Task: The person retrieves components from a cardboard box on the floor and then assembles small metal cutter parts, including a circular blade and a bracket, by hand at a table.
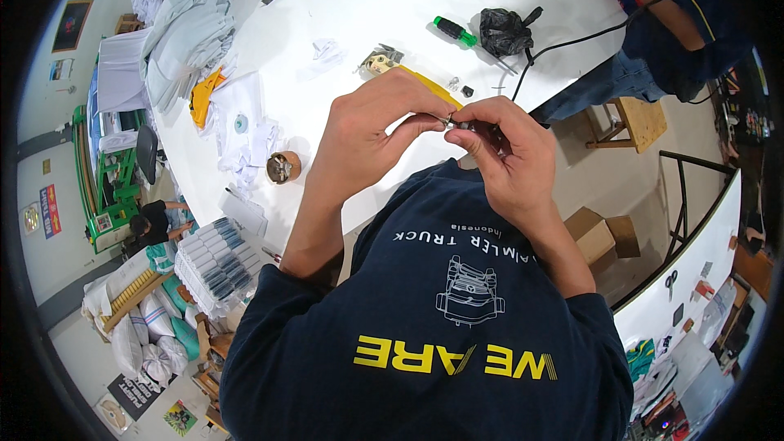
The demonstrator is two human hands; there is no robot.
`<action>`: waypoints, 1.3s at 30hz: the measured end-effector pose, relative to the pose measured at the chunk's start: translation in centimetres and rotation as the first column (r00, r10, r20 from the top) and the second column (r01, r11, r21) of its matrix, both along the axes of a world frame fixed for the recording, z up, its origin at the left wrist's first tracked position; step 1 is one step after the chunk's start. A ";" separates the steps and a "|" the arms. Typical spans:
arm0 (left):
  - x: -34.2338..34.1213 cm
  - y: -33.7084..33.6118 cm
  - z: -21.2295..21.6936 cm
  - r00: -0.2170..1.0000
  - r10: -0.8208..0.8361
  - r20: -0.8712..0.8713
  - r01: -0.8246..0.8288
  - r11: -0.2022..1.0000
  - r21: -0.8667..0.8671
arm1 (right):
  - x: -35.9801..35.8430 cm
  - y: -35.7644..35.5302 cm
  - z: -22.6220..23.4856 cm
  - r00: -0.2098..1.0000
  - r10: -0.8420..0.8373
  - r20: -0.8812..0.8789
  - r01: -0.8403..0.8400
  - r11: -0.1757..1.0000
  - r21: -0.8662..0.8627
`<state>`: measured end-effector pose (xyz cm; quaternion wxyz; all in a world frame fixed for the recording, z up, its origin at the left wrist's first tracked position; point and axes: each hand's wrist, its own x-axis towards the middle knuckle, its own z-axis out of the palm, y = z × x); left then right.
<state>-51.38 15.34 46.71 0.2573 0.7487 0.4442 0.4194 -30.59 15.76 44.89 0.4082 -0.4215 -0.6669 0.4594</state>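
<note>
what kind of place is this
Probably a small workshop or assembly room: a white worktable with a green-handled screwdriver, folded cloth and stacked packages, both hands pinching a small metal part.

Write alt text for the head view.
Both hands, left hand and right hand, pinch a small metal part together above a white table. A green-handled screwdriver, black bag and small brown cup lie on it.
</note>
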 end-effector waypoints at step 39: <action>0.8 -0.3 -0.9 0.875 -0.093 0.474 0.141 0.988 -0.067 | 0.2 0.3 -2.1 0.747 -0.089 -0.659 -0.225 0.898 -0.377</action>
